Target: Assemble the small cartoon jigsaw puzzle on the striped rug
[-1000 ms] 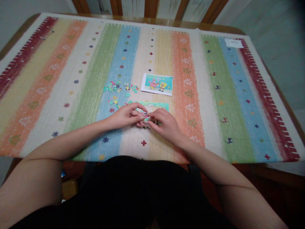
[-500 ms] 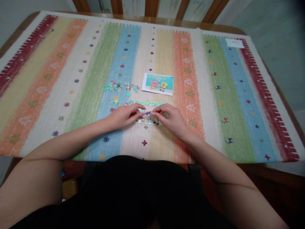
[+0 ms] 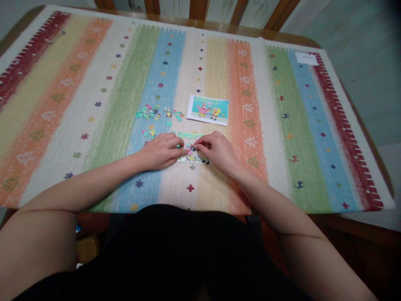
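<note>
White rectangular label (image 3: 307,58), far right: print illegible. Left hand (image 3: 161,151), right hand (image 3: 216,151) at multicoloured jigsaw (image 3: 190,159); grips cannot be told. Striped fabric tablecloth (image 3: 282,138) extends either side.

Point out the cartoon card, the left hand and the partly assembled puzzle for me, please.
Cartoon card (image 3: 208,110): head view, middle of its printed side.
Left hand (image 3: 159,151): head view, back of the hand.
Partly assembled puzzle (image 3: 191,159): head view, its nearer row of pieces.
</note>
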Demonstrator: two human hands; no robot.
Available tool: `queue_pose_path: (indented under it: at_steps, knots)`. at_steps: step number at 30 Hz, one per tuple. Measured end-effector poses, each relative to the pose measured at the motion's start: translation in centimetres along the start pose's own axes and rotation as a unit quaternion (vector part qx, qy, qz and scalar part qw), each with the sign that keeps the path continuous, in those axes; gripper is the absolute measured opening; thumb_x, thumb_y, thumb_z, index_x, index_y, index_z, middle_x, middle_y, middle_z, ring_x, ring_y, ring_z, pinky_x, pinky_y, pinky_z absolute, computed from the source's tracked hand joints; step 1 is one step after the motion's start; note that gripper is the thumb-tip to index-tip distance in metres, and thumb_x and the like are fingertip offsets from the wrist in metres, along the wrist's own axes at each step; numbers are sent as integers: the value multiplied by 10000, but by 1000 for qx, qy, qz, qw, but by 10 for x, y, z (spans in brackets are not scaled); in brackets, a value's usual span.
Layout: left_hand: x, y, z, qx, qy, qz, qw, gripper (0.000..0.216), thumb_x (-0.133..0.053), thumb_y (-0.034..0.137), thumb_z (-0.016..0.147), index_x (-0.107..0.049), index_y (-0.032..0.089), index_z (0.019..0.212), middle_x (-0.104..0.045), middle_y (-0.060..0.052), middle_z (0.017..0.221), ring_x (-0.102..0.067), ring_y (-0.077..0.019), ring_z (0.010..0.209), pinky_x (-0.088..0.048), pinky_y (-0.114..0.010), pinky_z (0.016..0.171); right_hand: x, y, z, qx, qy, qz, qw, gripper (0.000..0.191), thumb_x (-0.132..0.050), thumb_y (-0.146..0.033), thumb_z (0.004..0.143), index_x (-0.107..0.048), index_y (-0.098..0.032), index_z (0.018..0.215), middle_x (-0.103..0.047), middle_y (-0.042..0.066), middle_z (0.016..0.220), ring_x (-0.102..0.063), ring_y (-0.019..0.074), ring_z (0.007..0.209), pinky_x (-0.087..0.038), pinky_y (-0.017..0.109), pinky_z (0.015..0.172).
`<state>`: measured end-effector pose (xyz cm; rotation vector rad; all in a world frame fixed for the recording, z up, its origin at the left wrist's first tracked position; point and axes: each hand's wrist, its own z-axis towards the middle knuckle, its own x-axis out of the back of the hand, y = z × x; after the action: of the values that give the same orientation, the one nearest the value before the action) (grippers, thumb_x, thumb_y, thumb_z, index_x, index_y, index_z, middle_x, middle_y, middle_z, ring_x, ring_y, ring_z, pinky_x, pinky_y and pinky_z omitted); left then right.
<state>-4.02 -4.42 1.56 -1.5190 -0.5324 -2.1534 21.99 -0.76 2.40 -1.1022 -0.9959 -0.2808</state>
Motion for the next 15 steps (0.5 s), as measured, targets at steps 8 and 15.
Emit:
queue_pose_path:
  at_steps: [8, 15]
  knots:
    - [-1, 0, 1, -2, 2, -16, 1000, 285, -538, 255, 1073, -732, 236, 1281, -752, -76, 1207, -610, -240, 1007, -458, -389, 855, -6, 3, 0, 9, 17, 0, 1000, 139, -753, -262, 994, -814, -245, 871, -720, 56, 767, -605, 271, 864, -452, 421, 802]
    - [-1, 0, 1, 14, -18, -41, 999, 296, -569, 239, 1054, -739, 250, 1296, -764, -64, 1303, -627, -240, 1064, -472, -403, 911, -6, 4, -1, 34, 17, -33, 999, 175, -716, -261, 1012, -810, -243, 865, -748, 67, 814, -602, 272, 864, -437, 438, 827]
